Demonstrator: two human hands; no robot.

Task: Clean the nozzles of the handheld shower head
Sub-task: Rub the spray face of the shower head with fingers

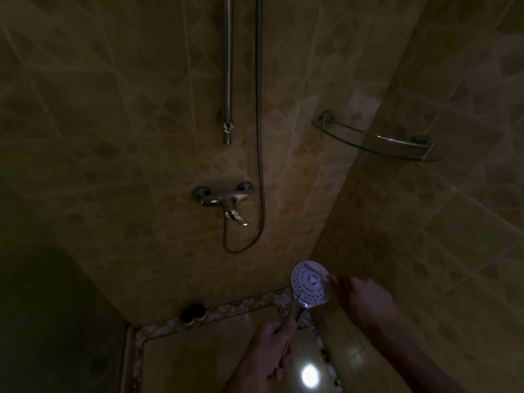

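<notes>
1. The left hand (274, 334) grips the chrome handle of the round white-faced handheld shower head (310, 283), holding it low near the tiled corner, its nozzle face turned up toward the camera.
2. The right hand (361, 297) touches the head's right rim; the dim light hides whether its fingers are curled.
3. A ribbed metal hose (259, 137) hangs beside the chrome wall mixer tap (224, 198).

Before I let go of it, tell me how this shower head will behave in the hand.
The shower head is probably top-heavy: a broad round face on a thin handle, held low by the left hand, so it may tip. Its shiny chrome looks slippery, more so if wet. The hose looks floppy and may tug. The right hand touches the rim, which should steady it.
</notes>
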